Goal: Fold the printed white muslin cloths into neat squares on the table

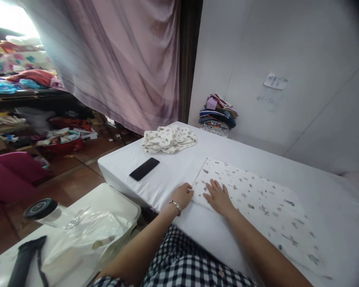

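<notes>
A white cloth (257,199) printed with small palm trees and other motifs lies spread flat on the white-covered table (227,145). At its near left corner, my left hand (182,195) is closed with the fingertips on the cloth's edge; a metal bracelet circles that wrist. My right hand (219,198) rests flat on the cloth just to the right, fingers stretched and slightly apart. Beyond my left hand, a black phone (144,169) lies on the table. A crumpled heap of similar printed fabric (169,139) sits at the table's far left end.
A stack of folded fabrics (217,113) stands against the white wall (242,59). To my left, a white side table (122,199) bears a clear plastic bag (92,227) and a black-lidded bottle (44,211). A pink curtain (131,59) hangs behind; cluttered shelves (26,93) fill the left.
</notes>
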The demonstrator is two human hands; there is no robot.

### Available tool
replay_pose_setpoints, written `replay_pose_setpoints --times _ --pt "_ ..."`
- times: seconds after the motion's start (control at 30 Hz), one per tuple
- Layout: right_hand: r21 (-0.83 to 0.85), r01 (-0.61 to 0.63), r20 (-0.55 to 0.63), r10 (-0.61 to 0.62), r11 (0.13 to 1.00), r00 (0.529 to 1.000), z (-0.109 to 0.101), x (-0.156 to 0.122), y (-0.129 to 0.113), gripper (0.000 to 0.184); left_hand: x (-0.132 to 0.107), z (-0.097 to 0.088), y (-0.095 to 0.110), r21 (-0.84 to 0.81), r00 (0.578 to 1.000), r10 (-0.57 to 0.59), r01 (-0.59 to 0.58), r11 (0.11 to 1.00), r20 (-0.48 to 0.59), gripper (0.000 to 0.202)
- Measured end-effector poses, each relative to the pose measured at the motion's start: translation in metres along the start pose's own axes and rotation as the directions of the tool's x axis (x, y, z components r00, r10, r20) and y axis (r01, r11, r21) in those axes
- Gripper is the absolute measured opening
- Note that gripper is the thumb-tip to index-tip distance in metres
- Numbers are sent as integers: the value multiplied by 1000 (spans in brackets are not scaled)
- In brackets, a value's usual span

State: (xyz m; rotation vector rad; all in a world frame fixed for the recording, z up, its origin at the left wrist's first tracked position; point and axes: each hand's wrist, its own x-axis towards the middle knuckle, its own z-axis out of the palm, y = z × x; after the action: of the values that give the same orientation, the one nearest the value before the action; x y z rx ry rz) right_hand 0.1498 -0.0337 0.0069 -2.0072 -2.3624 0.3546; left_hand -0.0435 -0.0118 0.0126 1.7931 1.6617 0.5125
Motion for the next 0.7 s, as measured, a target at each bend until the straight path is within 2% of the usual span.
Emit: replay_pose_setpoints --times 0.1,0.17,0.2,0.27,0.3,0.37,0.43,0.53,0.6,0.7 --pt "34 9 -11 -9 999 1000 1 -3 -2 66 -1 -3 4 89 1000 -6 6 996 0 26" --pt "33 27 -26 -26 999 999 3 -3 -4 65 1 -4 14 164 998 28 -20 986 -48 28" --pt "32 31 -28 -30 999 999 4 -3 -5 64 3 -3 21 191 993 81 -63 980 -85 30" --pt "42 34 -23 -33 999 999 4 -2 -8 62 10 2 38 208 958 255 -224 952 -133 32" --pt "54 39 -19 -38 998 999 3 -2 -9 62 15 7 47 202 927 355 -328 923 -121 34" --pt "98 65 5 -66 993 998 -3 -4 -8 60 26 18 59 194 866 499 -485 853 -24 40" --pt "156 93 46 -101 983 994 -12 -10 1 59 37 30 60 233 855 507 -518 823 109 47" --pt "170 43 19 -47 984 999 -25 -31 35 56 49 41 47 346 887 414 -462 817 207 56" --pt "101 -105 -63 111 989 992 -26 -52 70 56 54 45 37 392 887 411 -463 795 213 59" --pt "7 -389 -151 386 921 910 -15 -83 121 60 55 47 32 437 886 410 -463 771 216 63"
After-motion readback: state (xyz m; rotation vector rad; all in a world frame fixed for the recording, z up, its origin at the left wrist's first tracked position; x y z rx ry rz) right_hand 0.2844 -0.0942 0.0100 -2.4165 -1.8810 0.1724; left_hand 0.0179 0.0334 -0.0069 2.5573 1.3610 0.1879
